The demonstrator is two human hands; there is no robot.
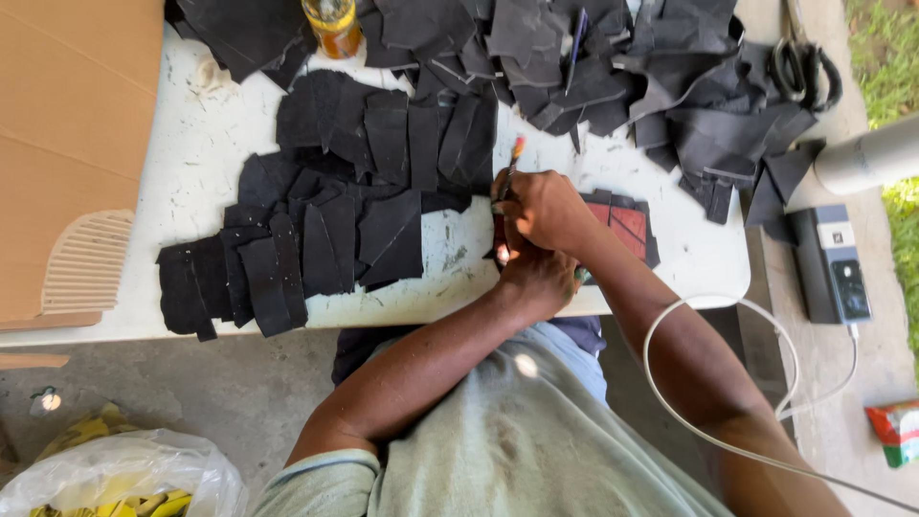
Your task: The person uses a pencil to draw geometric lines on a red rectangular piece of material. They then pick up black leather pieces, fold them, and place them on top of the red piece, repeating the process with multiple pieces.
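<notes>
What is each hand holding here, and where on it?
Right hand holds a thin brush at mid-handle. Left hand presses down the dark red-lined piece at its left edge.

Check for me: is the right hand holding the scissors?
No. The right hand grips a thin brush, while the scissors lie untouched at the table's far right.

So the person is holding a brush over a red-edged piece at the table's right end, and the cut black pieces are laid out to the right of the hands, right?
Not quite. The head view shows the cut black pieces laid out to the left of the hands, not the right. The rest holds: the right hand holds a brush over the red-edged piece near the right end of the white table, with the left hand beside it.
</notes>
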